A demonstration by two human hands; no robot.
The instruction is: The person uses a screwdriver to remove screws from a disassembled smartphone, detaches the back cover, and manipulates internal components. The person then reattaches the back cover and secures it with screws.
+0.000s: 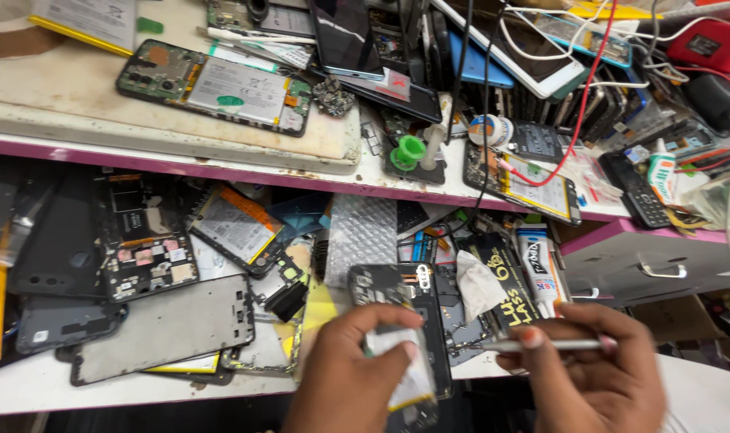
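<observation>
the opened phone [417, 321] lay back-off at the lower shelf's [44, 385] front edge. the left hand [357, 369] gripped its battery [401, 365], apparently partly lifted. the right hand [589, 369] pinched a thin metal tool [541, 345]; refitting looked undone.

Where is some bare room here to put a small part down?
Bare patches: the white board left of the opened phone, and the lower shelf's front edge below the grey frame. The cable-covered right side is crowded.
</observation>
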